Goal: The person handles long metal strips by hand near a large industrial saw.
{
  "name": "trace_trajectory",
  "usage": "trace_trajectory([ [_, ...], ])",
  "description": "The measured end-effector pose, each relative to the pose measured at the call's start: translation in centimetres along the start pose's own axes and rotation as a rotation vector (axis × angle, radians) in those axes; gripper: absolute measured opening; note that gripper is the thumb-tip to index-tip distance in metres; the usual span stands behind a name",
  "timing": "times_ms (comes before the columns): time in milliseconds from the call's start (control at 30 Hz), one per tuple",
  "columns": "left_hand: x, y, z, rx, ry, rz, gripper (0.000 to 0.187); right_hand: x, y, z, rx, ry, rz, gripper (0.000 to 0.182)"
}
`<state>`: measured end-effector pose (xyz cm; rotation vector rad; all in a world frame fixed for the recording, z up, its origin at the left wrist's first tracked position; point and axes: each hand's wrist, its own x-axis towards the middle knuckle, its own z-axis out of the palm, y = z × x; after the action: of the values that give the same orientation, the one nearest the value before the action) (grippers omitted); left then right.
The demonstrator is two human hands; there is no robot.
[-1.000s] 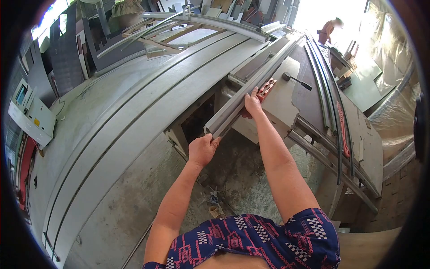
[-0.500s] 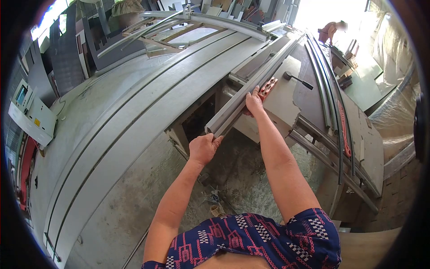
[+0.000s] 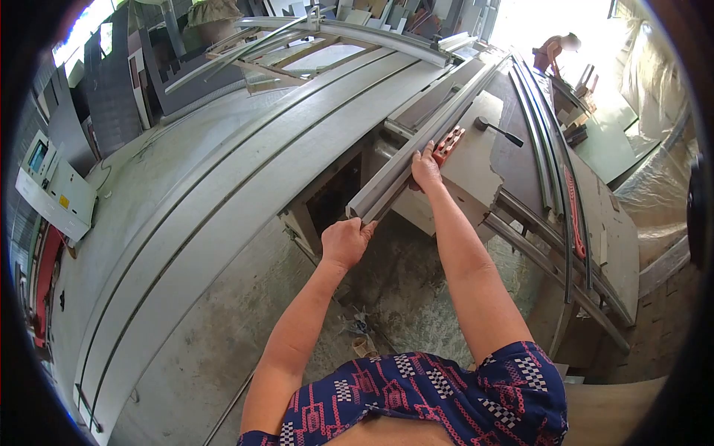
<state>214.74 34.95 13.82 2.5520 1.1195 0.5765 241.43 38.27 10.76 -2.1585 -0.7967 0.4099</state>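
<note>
A long grey metal profile [image 3: 413, 157] runs from the middle of the head view away toward the bright opening at the back. My left hand [image 3: 346, 242] is closed around its near end. Farther along, my right hand [image 3: 426, 169] grips the profile's side, thumb on top and some fingers hidden beneath. Just beyond the right hand, a red slotted block [image 3: 449, 144] lies on the pale machine table [image 3: 465, 178]. To the right of that block is a black-handled lever [image 3: 500, 132].
The long slotted sliding table [image 3: 245, 178] curves along my left. A white control box [image 3: 58, 184] stands at far left. Dark strips [image 3: 532, 134] and a red perforated piece [image 3: 573, 212] lie at right. Another person [image 3: 549, 53] bends over boards at the back right.
The view has shifted slightly, so most things sit a little farther right. Both hands keep their hold on the metal profile, with no clear movement along it.
</note>
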Motion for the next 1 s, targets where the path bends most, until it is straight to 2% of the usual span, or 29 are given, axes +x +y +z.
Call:
trace_trajectory([
  [133, -0.1, 0.1, 0.0, 0.015, 0.014, 0.008, 0.049, 1.0, 0.8, 0.9, -0.089, 0.022, 0.012, 0.067],
  [333, -0.1, -0.1, -0.3, -0.005, -0.021, 0.014, 0.048, 0.3, 0.3, 0.3, -0.033, 0.019, -0.018, 0.066],
  [533, -0.9, -0.6, -0.7, -0.04, -0.013, 0.051, 0.051, -2.1, -1.9, -1.5, -0.064, -0.072, 0.044, 0.066],
  [633, -2.4, -0.7, -2.1, 0.043, -0.082, 0.004, 0.042, -2.0, -0.8, 0.1, -0.171, -0.023, -0.004, 0.066],
  [733, -5.0, 0.9, -6.7, -0.276, -0.016, -0.074, 0.028, -2.9, -1.2, -0.2, -0.146, -0.066, 0.008, 0.066],
  [767, -6.1, 1.6, -8.8, -0.487, 0.081, -0.027, 0.028, -3.2, -1.3, -0.2, -0.139, -0.084, 0.019, 0.067],
  [800, -7.4, 2.3, -11.1, -0.698, 0.175, 0.018, 0.032, -2.9, -0.7, 0.7, -0.17, 0.004, -0.013, 0.066],
  [833, -8.9, 2.7, -13.4, -0.686, 0.402, 0.28, 0.034, -3.8, -1.2, 0.7, -0.139, -0.011, -0.003, 0.066],
  [867, -10.5, 2.6, -16.3, -0.584, 0.507, 0.411, 0.049, -5.0, -2.2, 0.1, -0.107, -0.021, 0.01, 0.066],
  [900, -11.9, 5.4, -19.0, -0.91, 0.767, 0.546, 0.039, -5.8, -2.8, -0.3, -0.081, -0.028, 0.022, 0.066],
  [1000, -15.4, 7.5, -25.9, -0.681, 1.282, 1.143, 0.052, -5.4, -1.2, 1.7, -0.174, 0.013, 0.019, 0.065],
])
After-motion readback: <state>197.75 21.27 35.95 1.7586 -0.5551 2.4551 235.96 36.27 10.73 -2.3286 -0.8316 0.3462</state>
